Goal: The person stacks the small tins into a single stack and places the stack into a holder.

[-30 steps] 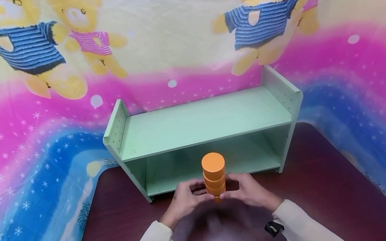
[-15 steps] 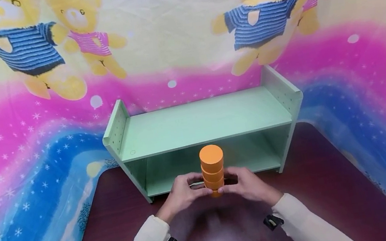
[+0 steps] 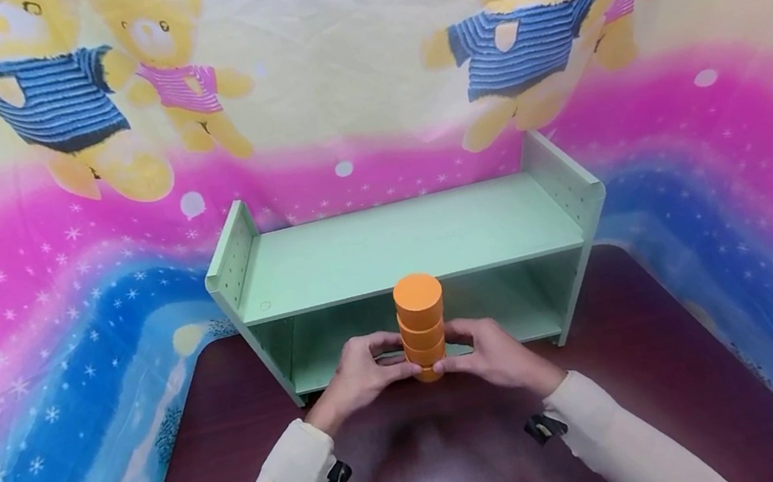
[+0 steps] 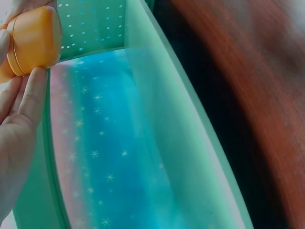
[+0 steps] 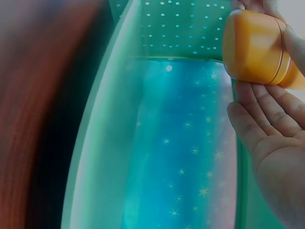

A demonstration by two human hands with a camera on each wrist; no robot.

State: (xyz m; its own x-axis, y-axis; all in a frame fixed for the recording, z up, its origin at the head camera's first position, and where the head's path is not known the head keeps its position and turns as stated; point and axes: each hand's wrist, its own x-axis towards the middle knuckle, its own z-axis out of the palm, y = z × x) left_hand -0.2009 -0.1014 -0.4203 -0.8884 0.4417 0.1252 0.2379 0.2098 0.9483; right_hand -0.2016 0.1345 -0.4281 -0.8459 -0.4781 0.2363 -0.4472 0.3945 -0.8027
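Observation:
An upright stack of orange round jars (image 3: 419,307), apparently lidded, is held between both hands in front of the shelf. From the left, my left hand (image 3: 368,372) grips its lower part, the thumb in front and fingers at the side and behind. My right hand (image 3: 489,351) holds the same part from the right, its thumb close to the other. In the left wrist view one orange jar (image 4: 35,38) shows at upper left against the fingers. The right wrist view has an orange jar (image 5: 255,45) resting against the fingertips. The far side of the stack is hidden.
Behind the stack stands a pale green two-level shelf (image 3: 395,244) with raised, perforated side panels. It rests on a dark red-brown table (image 3: 423,471). A printed bear curtain (image 3: 342,54) closes off the back and sides.
Both hands and the orange jars have moved up in the head view, away from me toward the shelf. The hold looks the same, and the shelf has not moved.

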